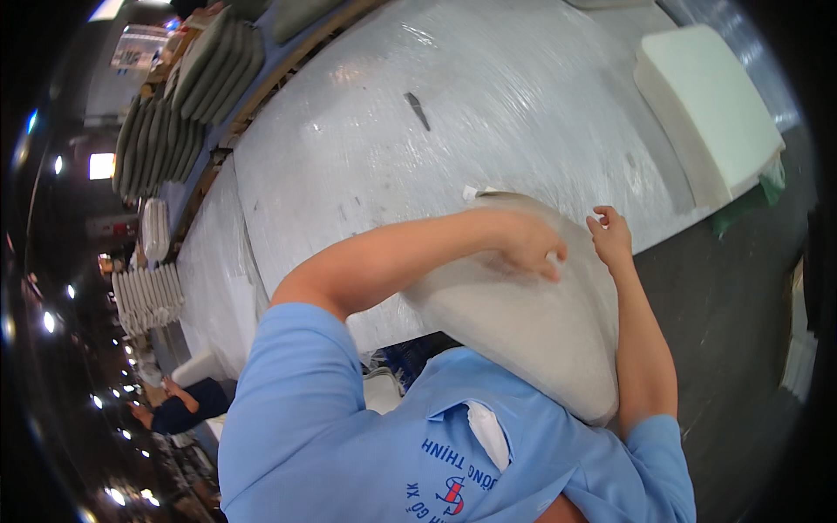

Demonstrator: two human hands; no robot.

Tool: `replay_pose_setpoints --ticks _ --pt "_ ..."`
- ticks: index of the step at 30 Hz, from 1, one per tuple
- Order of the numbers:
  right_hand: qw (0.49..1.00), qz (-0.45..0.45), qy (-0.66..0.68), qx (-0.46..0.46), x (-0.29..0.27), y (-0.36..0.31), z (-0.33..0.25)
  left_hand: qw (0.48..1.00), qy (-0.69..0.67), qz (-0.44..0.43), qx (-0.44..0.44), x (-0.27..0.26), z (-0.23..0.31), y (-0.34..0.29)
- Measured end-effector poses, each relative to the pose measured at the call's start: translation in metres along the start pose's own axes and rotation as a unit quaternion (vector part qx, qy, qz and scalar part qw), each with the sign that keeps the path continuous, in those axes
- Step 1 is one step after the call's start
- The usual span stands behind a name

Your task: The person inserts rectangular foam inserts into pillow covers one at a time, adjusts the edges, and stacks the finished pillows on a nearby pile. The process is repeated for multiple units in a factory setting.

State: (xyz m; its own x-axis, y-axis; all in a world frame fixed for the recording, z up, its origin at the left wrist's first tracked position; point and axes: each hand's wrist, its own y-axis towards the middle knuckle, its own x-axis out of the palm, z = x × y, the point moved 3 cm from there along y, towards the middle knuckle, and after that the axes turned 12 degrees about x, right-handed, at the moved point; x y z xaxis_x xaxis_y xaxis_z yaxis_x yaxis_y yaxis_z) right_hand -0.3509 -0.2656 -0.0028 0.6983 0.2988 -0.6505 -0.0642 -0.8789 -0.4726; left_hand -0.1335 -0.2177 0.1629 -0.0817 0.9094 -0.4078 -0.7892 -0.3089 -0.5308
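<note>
A beige seat cushion [536, 327] leans at a tilt between my body and the plastic-covered table [331, 166]. Over its upper part is my left hand [530, 246], slightly blurred, with the fingers curled in and finger and thumb pressed together. Whatever they may pinch is too small to make out. Beside the cushion's right edge I hold up my right hand [612, 235], fingers bent and apart, with nothing visible in them. My right forearm runs along that edge. A small white tag [470, 193] shows at the cushion's far corner.
A dark, pointed tool [418, 112] lies on the table's far part. At the far right is a white cushion [711, 109] by the table edge. Stacks of grey cushions [218, 70] and a row of pale cushions [146, 298] stand at left. Another person [187, 405] is at lower left.
</note>
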Motion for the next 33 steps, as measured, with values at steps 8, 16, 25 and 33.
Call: replay_pose_setpoints --ticks 8,16,25,33 --pt "0.659 -0.533 0.064 -0.527 -0.158 -0.27 -0.266 0.987 -0.064 0.15 0.0 0.043 0.051 -0.095" --pt "0.575 -0.587 0.084 -0.563 -0.136 -0.309 -0.302 0.98 -0.092 0.17 0.038 0.039 0.048 -0.083" --pt "0.733 -0.624 0.146 -0.229 -0.128 -0.31 -0.297 0.85 -0.461 0.197 0.162 0.04 0.08 -0.124" --pt "0.689 -0.599 0.013 -0.408 -0.141 -0.361 -0.306 0.978 -0.027 0.208 0.017 0.046 0.035 -0.078"
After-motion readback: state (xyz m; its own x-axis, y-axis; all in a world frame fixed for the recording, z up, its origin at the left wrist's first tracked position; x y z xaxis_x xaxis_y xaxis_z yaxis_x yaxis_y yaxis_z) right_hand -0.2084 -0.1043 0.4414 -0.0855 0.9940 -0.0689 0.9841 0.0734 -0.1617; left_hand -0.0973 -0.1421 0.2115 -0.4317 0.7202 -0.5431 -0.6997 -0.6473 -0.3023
